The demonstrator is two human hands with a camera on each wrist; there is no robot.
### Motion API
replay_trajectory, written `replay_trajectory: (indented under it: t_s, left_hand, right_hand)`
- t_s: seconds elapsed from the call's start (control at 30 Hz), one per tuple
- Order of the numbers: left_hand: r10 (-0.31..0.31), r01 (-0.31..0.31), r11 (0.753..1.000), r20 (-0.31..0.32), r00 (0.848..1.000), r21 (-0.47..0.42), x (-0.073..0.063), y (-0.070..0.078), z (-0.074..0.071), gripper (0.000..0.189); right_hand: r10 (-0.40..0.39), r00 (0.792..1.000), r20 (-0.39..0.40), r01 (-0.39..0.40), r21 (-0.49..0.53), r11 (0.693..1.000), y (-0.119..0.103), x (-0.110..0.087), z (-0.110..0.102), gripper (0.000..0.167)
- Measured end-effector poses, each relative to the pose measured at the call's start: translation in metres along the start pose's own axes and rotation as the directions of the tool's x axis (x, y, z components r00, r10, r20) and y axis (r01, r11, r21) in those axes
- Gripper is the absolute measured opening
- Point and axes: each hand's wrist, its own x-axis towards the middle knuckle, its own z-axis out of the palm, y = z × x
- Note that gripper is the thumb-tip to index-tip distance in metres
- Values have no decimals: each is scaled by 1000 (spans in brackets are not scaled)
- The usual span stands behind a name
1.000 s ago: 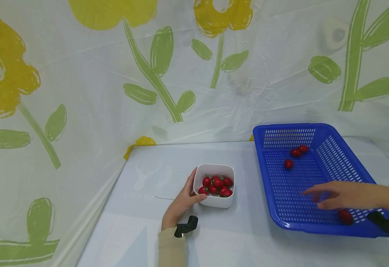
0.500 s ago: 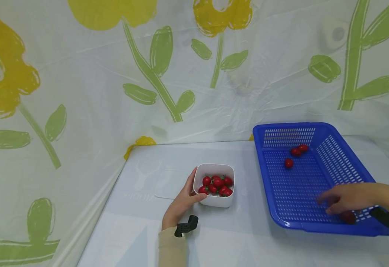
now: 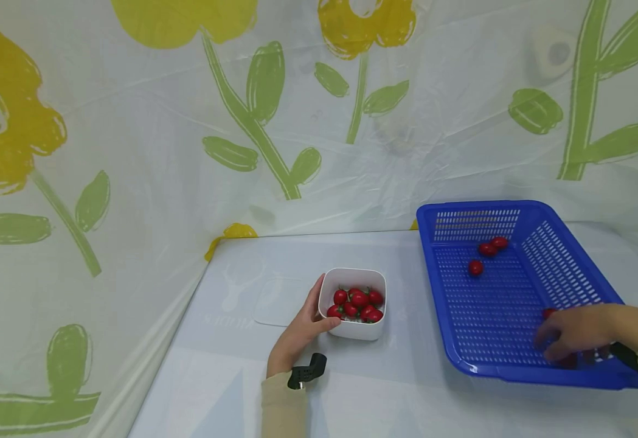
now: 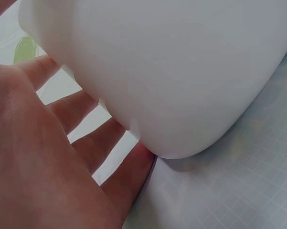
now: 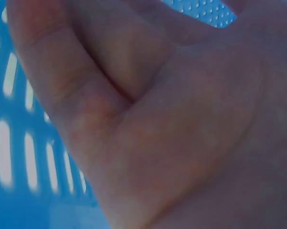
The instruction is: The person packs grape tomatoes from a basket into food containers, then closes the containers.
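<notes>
Shifting nearer and to the right over the last second, the right hand [image 3: 587, 331] has gone from mid-basket to the near right part of the blue basket [image 3: 516, 373], its fingers now bent downward where they reached out straighter before. It lies over a red tomato [image 3: 568, 361], mostly covered, and a sliver of a second tomato [image 3: 550, 312] has come into sight just beyond its knuckles. The right wrist view shows some fingers pressed together side by side, but the tips are hidden, so I cannot tell whether they pinch anything. That suggests a pick under way rather than finished.

On the desk [image 3: 406, 401] to the left, the left hand [image 3: 299, 328] grips the white container [image 3: 357, 331], thumb at the near left rim, fingers spread along the left side; neither has noticeably moved. The cherry tomatoes [image 3: 359, 298] inside look the same, so none seems to have been added. Farther back in the basket, three loose tomatoes [image 3: 487, 249] lie where they were, untouched.
</notes>
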Motion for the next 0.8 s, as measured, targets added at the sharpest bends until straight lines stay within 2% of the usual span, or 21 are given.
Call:
replay_trajectory:
  t_s: [0.13, 0.27, 0.47, 0.67, 0.8]
  left_hand:
    - [-3, 3, 1000, 3, 1000, 10, 2, 0, 0, 84]
    - [-19, 19, 1000, -3, 1000, 17, 2, -1, 0, 84]
    - [-29, 29, 1000, 5, 1000, 7, -1, -3, 1, 84]
    - [-13, 13, 1000, 0, 1000, 10, -1, -3, 0, 83]
    - [-4, 4, 1000, -5, 1000, 13, 0, -3, 0, 82]
  right_hand:
    - [2, 1000, 16, -3, 19, 1000, -3, 0, 1, 32]
    - [-37, 999, 35, 36, 33, 999, -8, 2, 3, 20]
    - [-84, 994, 71, 80, 63, 995, -19, 4, 9, 11]
    - [-173, 983, 57, 173, 18, 985, -29, 3, 5, 15]
    - [-258, 965, 50, 258, 6, 966, -34, 2, -1, 13]
